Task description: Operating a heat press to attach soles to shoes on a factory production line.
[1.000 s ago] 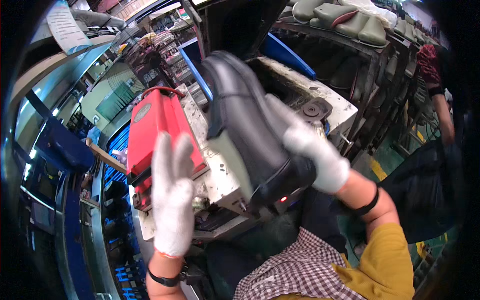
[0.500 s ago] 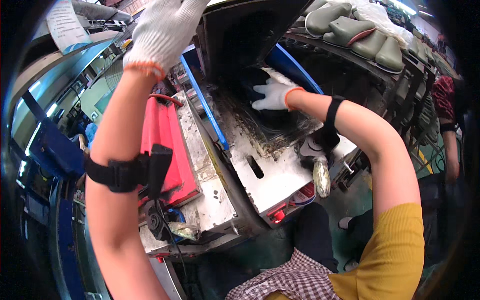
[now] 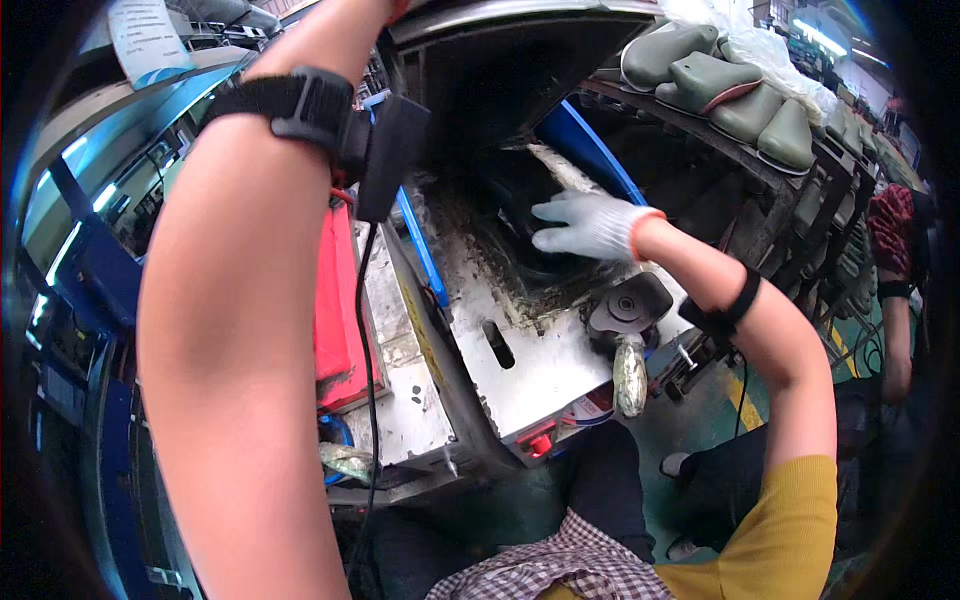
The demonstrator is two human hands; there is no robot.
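Observation:
My right hand (image 3: 592, 224), in a white knit glove with an orange cuff, reaches in over the machine bed with its fingers apart. Its fingertips are at a dark, glossy black piece (image 3: 515, 205) lying on the bed below a raised black plate (image 3: 500, 85). Whether they touch it I cannot tell. Of my left side the bare forearm (image 3: 240, 330) shows, with a black strap around it. It stretches up past the top edge, where only a sliver of the orange cuff shows, and the hand itself is outside the picture.
Blue side bars (image 3: 597, 150) flank the bed. A dark knob-like fitting with a wrapped handle (image 3: 630, 375) stands at the front right. A red block (image 3: 343, 310) lies left. Olive-green clogs (image 3: 715, 80) fill a rack at the right. Another person's arm (image 3: 897, 330) is at far right.
My left hand has gone up out of the picture, its forearm now larger in view. My right hand has shifted slightly right and nearer, fingers still apart. The whole view has tilted a little.

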